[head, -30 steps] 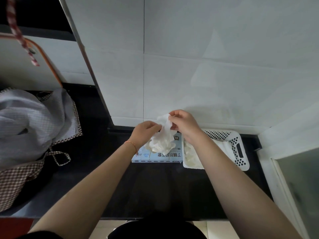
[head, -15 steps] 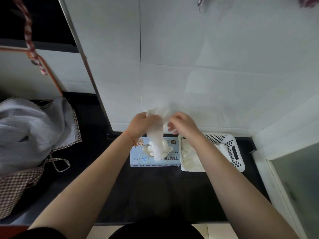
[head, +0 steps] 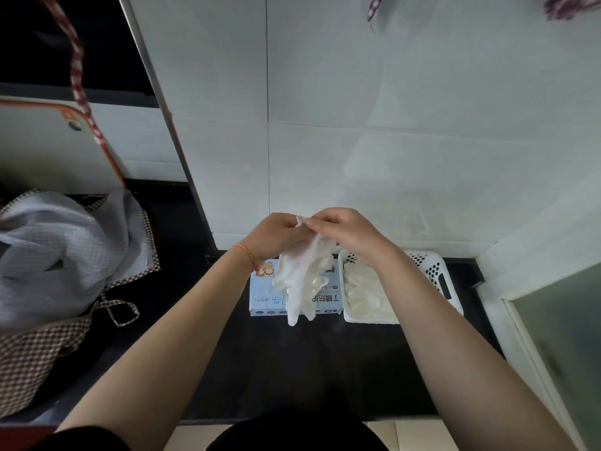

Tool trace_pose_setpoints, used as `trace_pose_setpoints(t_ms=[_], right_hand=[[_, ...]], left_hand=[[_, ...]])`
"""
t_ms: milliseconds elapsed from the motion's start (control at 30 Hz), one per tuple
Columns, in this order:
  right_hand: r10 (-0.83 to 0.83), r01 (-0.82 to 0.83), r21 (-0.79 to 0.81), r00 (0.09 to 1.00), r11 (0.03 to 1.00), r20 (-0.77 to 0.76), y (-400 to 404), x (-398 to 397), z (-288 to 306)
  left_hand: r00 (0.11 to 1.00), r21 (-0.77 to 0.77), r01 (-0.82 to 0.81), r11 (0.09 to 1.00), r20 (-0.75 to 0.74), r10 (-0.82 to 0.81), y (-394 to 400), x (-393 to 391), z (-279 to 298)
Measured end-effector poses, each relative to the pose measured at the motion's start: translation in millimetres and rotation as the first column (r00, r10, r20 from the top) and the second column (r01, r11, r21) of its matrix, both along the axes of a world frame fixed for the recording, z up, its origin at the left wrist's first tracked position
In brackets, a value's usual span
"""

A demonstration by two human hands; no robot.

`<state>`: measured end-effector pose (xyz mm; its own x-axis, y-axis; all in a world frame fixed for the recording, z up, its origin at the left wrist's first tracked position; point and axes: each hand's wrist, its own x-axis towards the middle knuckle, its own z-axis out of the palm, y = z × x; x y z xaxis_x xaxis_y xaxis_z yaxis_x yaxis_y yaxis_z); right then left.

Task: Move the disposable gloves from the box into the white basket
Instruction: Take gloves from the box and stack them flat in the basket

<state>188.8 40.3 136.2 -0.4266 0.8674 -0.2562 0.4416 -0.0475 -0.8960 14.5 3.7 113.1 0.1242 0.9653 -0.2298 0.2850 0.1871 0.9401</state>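
Fingers (head: pixel 320 222) of both hands are closed on the cuff end of a single disposable glove (head: pixel 304 275), which is pinched at its top edge between the left hand (head: pixel 276 237) and the right hand (head: pixel 348 234). The two pinch points are touching or nearly touching, so the cuff is judged to be gathered rather than spread. The glove is held up by its cuff so that its body and finger sleeves hang straight down below the fingers, free of wrinkles and clear of the desk (head: pixel 292 362).

Directly beneath the fingers, and partly hidden behind the hanging glove, the glove box (head: pixel 263 297) is set flat on the desk with its printed face up. More glove material is seen bunched at the box opening, just behind the hanging glove; whether the two are connected cannot be told. Below and to the right of the fingers, touching or just beside the box, the white basket (head: pixel 435 271) is placed so that only a short sideways carry is needed. A layer of gloves (head: pixel 364 294) is already laid inside it, under the right forearm.

The step in hand is judged to be the separation of one glove after extraction. A transfer to the right and a release over the basket remain to be done. Dragging of a second glove from the box is the likely fault.
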Motion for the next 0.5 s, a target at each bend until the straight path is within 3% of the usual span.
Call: trace_pose_setpoints(t_ms=[200,367,500], right_hand=[[0.081,-0.095,0.105,0.987,0.99,0.136,-0.2,-3.0,3.9],[-0.007,-0.014,0.134,0.988,0.991,0.152,-1.5,-4.6,9.3],[-0.129,0.107,0.144,0.98,0.984,0.152,2.9,3.8,9.9]], left_hand=[[0.996,-0.08,-0.041,0.996,-0.082,0.035,3.6,-1.8,-3.6],[0.995,-0.079,0.09,0.993,-0.041,-0.094,-0.7,-6.3,-5.3],[0.978,-0.097,0.139,0.986,-0.144,-0.152,0.6,-10.8,-19.1]])
